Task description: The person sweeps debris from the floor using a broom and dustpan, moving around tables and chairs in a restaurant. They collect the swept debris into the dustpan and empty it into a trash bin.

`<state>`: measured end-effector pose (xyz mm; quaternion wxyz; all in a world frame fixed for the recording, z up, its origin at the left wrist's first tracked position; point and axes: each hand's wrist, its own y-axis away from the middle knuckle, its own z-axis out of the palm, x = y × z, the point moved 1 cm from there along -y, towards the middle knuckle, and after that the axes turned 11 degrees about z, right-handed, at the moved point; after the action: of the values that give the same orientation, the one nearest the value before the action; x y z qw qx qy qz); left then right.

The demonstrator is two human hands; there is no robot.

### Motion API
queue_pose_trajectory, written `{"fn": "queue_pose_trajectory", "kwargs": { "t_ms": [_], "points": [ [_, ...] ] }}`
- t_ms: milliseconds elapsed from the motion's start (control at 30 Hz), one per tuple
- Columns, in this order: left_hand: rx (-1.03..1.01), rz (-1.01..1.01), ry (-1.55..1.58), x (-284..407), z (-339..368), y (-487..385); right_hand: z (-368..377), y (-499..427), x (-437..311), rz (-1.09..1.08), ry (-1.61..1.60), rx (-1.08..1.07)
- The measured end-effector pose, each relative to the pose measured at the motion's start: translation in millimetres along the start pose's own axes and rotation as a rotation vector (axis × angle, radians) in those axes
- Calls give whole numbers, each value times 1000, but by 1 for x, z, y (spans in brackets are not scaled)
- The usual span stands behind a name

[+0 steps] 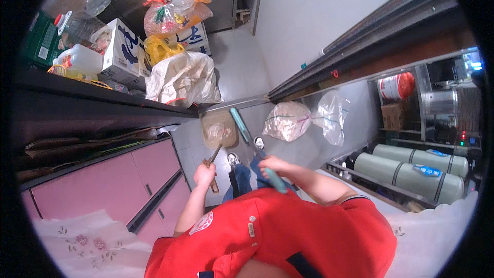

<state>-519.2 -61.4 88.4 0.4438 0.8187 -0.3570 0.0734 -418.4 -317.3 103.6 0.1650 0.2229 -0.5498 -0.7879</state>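
My left hand is closed around the worn brown handle of a tan dustpan. The dustpan rests on the tiled floor before my feet, with crumpled clear plastic and pale scraps in it. In my right hand is a long-handled tool with teal ends and a greyish middle. Its far end lies just right of the dustpan, near the doorway threshold, while its near end points back toward my red shirt. Whether this tool is a broom, I cannot tell.
A tied clear bag lies on the floor to the right. Beyond the threshold stand a white sack, boxes and jugs. Pink cabinets flank my left; a rack with rolled pale-green bundles is at right.
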Motion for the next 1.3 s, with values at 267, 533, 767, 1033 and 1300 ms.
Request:
{"fn": "queue_pose_trajectory", "kwargs": {
  "t_ms": [267,533,767,1033,1300],
  "points": [
    [-186,60,33,-24,34,-41,127,-97,-19,97,-83,-189],
    [-575,-450,805,-70,28,-56,89,-130,5,62,75,-579],
    [-422,-150,724,-67,58,-45,-244,-127,-36,-283,1635,1168],
    [-454,-540,754,-90,80,-26,-398,-154,-41,676,1666,745],
    [-484,-535,637,-51,67,-17,-369,-158,1,389,1183,733]
  ]
}}
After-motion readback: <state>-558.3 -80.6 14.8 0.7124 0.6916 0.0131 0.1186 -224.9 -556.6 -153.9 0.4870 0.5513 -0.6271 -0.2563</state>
